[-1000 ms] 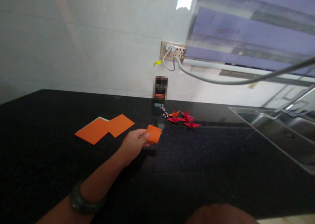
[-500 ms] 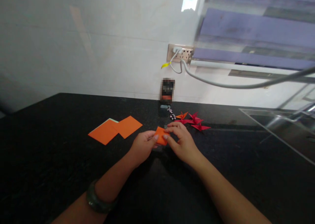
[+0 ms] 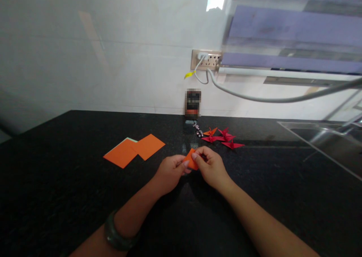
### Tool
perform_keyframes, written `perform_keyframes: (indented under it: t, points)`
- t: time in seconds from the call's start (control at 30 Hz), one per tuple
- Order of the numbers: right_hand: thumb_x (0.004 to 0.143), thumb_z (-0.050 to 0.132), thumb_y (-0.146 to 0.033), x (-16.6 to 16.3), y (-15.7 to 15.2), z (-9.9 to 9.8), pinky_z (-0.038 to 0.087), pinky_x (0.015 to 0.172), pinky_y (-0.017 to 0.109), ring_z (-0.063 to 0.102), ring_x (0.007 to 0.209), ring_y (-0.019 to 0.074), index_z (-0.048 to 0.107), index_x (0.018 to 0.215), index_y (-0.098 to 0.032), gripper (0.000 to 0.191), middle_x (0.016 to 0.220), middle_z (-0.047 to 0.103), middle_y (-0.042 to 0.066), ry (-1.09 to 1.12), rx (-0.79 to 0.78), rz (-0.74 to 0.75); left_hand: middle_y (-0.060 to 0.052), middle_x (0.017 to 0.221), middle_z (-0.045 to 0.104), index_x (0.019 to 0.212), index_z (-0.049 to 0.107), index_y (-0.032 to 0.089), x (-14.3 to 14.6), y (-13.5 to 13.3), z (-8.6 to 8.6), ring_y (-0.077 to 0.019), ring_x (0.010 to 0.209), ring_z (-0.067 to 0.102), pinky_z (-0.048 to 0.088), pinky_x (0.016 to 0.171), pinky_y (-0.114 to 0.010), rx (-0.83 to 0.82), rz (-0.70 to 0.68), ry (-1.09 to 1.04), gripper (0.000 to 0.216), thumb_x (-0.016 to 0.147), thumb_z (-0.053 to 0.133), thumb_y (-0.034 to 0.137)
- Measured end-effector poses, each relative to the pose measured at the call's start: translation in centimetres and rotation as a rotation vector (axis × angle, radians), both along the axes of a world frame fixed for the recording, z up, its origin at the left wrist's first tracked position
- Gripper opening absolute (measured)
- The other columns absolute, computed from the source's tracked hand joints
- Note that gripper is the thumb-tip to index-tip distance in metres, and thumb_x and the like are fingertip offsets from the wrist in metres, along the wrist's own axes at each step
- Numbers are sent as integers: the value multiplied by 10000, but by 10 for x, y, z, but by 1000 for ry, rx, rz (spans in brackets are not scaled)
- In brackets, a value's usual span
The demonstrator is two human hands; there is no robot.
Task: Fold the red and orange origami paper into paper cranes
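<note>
Two hands meet over the middle of the black surface (image 3: 51,181), both closed on one folded orange paper (image 3: 190,162). Left hand (image 3: 169,173): grip narrow, thumb and fingertips pinching the paper's edge at nine o'clock. Right hand (image 3: 211,167): grip narrow, thumb and forefinger pinching the edge at three o'clock, remaining fingers curled. The paper sits between the two hands, tilted, one corner pointing to twelve o'clock; whether its lower edge touches the surface cannot be told. A dark bangle (image 3: 120,237) rings the left wrist. At ten o'clock from the hands, well apart, two flat orange sheets (image 3: 134,150) lie overlapping at one corner, with a pale green sheet (image 3: 129,139) showing from beneath them. At one o'clock, near the back of the surface, a cluster of folded paper cranes (image 3: 223,137) rests, mostly red, with one orange crane (image 3: 210,131) among them. At twelve o'clock a small dark object (image 3: 192,104), blurred out, stands against the wall, and a short beaded strap (image 3: 197,130) lies just beside its base. Above it a wall socket (image 3: 206,60) carries a white plug, and a grey cable (image 3: 254,97) runs off toward three o'clock. A steel sink (image 3: 325,140) occupies the surface at two to three o'clock.
</note>
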State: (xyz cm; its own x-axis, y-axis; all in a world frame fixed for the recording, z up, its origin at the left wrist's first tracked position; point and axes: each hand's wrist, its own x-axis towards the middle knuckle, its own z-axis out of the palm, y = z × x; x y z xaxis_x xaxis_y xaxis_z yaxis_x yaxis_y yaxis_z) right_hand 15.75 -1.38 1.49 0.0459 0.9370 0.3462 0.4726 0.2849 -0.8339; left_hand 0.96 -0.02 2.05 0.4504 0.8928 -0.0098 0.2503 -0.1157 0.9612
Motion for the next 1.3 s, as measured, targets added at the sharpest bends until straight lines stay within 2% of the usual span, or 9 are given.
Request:
perform_keyframes:
  t: [0.27, 0.4, 0.5, 0.6, 0.7, 0.83, 1.03, 1.3]
  points:
    - [801, 441, -245, 0, -5, 5, 340, 487, 206, 445, 521, 100, 464, 664, -179, 155, 567, 480, -26, -51, 29, 10, -39, 681, 665, 742, 628, 126, 0, 0, 1, -144, 644, 617, 461, 591, -231, 34, 39, 28, 225, 767, 485, 299]
    - [807, 444, -236, 1, -8, 7, 340, 493, 204, 446, 524, 99, 473, 671, -180, 150, 571, 478, -29, -136, 40, 49, -40, 741, 671, 803, 631, 133, 0, -1, 2, -149, 672, 611, 457, 602, -229, 103, 129, -30, 204, 723, 547, 301]
    - [801, 464, -230, 0, -9, 8, 347, 498, 208, 452, 522, 102, 497, 666, -179, 148, 571, 492, -25, -184, 50, 85, -43, 715, 667, 766, 631, 133, -1, 1, 1, -154, 660, 606, 457, 598, -235, 118, 201, -61, 184, 704, 566, 294]
    - [775, 504, -207, -1, -9, 7, 390, 571, 225, 505, 615, 121, 526, 672, -179, 109, 655, 544, 3, -178, 138, 77, -50, 686, 658, 726, 632, 128, -2, 2, 0, -159, 638, 597, 452, 584, -242, 139, 221, -44, 182, 699, 567, 295]
    - [767, 512, -186, -1, -8, 6, 408, 631, 241, 525, 691, 135, 542, 678, -178, 94, 728, 563, 26, -149, 221, 43, -48, 680, 655, 732, 631, 124, -1, 3, 0, -159, 635, 593, 450, 582, -243, 135, 223, -49, 192, 707, 554, 297]
    - [788, 483, -184, 0, -9, 6, 403, 590, 233, 518, 625, 125, 547, 681, -176, 125, 678, 565, 16, -150, 182, 26, -39, 712, 664, 760, 639, 128, 0, 2, 2, -154, 672, 598, 449, 602, -236, 117, 203, -76, 214, 738, 511, 298]
    - [782, 481, -170, -1, -13, 10, 417, 617, 239, 541, 652, 131, 560, 694, -177, 118, 707, 597, 26, -177, 167, 65, -40, 698, 660, 799, 634, 114, -1, 2, 3, -149, 628, 584, 439, 557, -232, 52, 176, -72, 234, 738, 515, 306]
    - [781, 490, -222, -1, -12, 8, 386, 521, 215, 512, 566, 119, 566, 673, -171, 142, 613, 566, 10, -219, 110, -9, -49, 773, 677, 818, 651, 136, -4, 2, 2, -165, 712, 606, 455, 640, -247, 158, 92, 4, 228, 763, 471, 266]
